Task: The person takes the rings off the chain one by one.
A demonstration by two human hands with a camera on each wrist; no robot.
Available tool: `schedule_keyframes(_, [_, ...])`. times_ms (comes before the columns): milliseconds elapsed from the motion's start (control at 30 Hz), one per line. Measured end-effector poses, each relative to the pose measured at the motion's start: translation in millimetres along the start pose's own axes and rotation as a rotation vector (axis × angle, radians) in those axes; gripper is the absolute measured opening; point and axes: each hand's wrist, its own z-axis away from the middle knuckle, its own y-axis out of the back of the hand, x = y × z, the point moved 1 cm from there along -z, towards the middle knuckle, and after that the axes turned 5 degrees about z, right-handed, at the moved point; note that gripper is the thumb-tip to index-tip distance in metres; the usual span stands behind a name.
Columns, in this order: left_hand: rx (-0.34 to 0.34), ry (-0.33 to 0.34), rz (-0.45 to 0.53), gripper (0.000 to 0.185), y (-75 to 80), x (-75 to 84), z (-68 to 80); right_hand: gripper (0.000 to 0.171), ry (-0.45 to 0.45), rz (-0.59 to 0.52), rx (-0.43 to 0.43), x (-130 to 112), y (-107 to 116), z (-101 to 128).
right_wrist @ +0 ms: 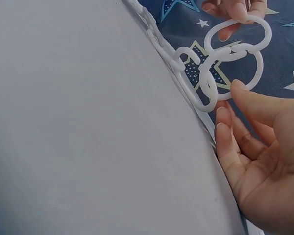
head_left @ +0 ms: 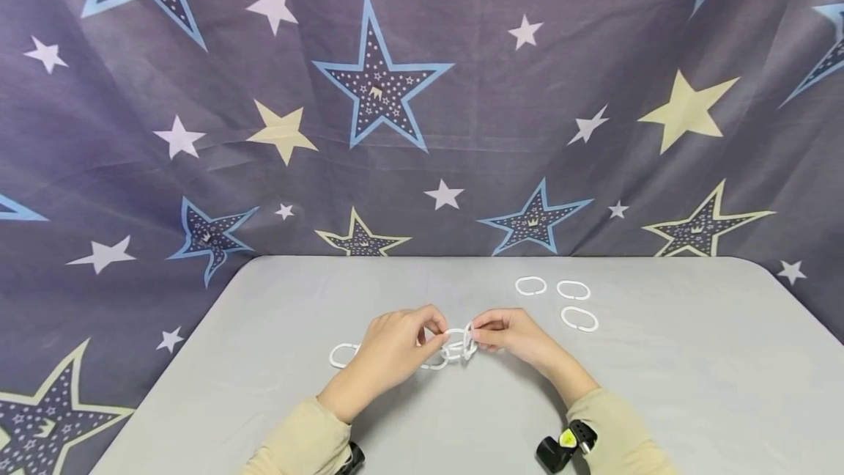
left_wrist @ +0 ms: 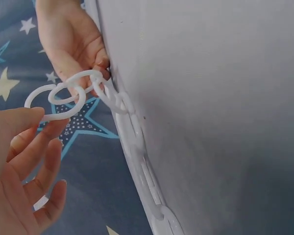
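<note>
My left hand [head_left: 390,344] pinches a white oval plastic link [left_wrist: 64,116] between thumb and index finger. Opposite it, my right hand [head_left: 517,334] pinches another white link [right_wrist: 260,71] between thumb and fingers. In the right wrist view these two links overlap and appear hooked through each other. From the right hand's link runs a chain of several more white links [right_wrist: 191,95], which trails down onto the table. One end link [head_left: 332,355] of this chain shows left of my left hand; that hand covers part of the chain in the head view.
Three loose white links [head_left: 530,278] lie apart from the chain at the back right of the grey table [head_left: 692,372]. Behind the table's far edge hangs a dark star-patterned cloth [head_left: 475,116]. Black wrist devices [head_left: 554,454] sit at both sleeves.
</note>
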Motion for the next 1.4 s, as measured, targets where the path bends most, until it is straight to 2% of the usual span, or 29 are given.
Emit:
schedule_keyframes(167, [0.045,-0.068,-0.059,0.009,-2.7,0.5,2.6,0.026,0.001,-0.01,0.002,2.7,-0.4,-2.1])
schedule_keyframes(433, [0.091,-0.109,-0.09,0.013,-3.6,-0.7,6.8,0.027,-0.007,-0.027,0.009,2.7,-1.3,-1.6])
schedule_keyframes(700, [0.17,-0.277,-0.124,0.015,-4.5,-4.6,10.8,0.027,-0.018,-0.03,0.012,-0.6,-2.6,0.1])
schedule_keyframes(1133, [0.115,-0.373,-0.123,0.016,-5.1,-7.3,11.3,0.025,0.011,-0.023,0.0,-1.5,-2.6,1.6])
schedule_keyframes(1400, [0.111,-0.43,-0.109,0.018,-4.4,-10.4,11.9,0.025,0.022,-0.022,-0.009,-3.2,-3.8,1.8])
